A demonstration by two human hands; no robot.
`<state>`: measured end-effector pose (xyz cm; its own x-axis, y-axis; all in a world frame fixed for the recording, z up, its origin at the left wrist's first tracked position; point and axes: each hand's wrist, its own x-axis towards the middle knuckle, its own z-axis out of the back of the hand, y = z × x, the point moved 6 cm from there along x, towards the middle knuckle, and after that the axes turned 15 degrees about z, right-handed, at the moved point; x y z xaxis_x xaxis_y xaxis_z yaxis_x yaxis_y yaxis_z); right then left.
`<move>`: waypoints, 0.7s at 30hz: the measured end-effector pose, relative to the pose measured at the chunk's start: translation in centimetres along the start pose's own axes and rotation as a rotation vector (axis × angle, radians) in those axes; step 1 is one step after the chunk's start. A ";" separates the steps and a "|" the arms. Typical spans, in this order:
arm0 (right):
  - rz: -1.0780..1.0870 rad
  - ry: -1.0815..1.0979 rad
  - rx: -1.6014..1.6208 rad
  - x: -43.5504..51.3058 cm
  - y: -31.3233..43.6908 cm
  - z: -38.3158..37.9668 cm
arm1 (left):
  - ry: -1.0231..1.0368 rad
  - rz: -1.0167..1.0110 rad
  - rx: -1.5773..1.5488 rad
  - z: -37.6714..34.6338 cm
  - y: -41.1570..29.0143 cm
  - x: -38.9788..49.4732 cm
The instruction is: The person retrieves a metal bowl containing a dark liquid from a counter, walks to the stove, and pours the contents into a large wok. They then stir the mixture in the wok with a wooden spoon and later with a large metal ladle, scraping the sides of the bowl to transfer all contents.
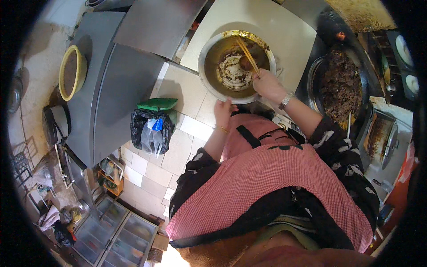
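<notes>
A wide metal basin [204, 75] stands on a pale worktop, with oily brown residue smeared over its inner wall and bottom. My right hand [272, 87] is over the basin's near right rim, closed around a pair of wooden chopsticks [247, 53]. Their tips reach toward the far side of the basin. Beside them inside the basin is a dark rounded shape that I cannot make out. At the near rim, my left hand [224, 110] grips the basin's edge with its thumb on top and fingers below.
To the right, a large wok [365, 78] holds dark brown cooked food [340, 86], with a utensil handle [349, 125] sticking out. A lined trash bin [136, 130] stands on the tiled floor. A yellow basin [80, 71] rests on a grey cabinet [126, 83] at left.
</notes>
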<state>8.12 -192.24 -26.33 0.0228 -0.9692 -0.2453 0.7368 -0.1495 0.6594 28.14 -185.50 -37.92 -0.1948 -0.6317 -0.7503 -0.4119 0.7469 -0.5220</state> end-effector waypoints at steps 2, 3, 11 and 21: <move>-0.009 -0.033 -0.027 0.4 -0.3 -0.8 | 0.023 0.106 0.128 -0.3 1.6 -1.3; 0.014 -0.056 -0.025 0.4 -0.1 -1.0 | -0.023 0.167 0.243 0.0 2.0 -1.6; -0.121 -0.101 0.321 -0.8 0.4 -2.3 | -0.102 -0.125 0.065 2.7 -4.7 1.1; -0.335 0.161 0.966 -6.1 1.5 -5.6 | -0.086 -0.044 0.039 1.7 -3.3 1.5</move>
<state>12.89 -185.46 -27.86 0.0591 -0.8220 -0.5664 -0.1330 -0.5688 0.8116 30.67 -188.56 -38.05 -0.1000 -0.6450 -0.7576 -0.3826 0.7278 -0.5692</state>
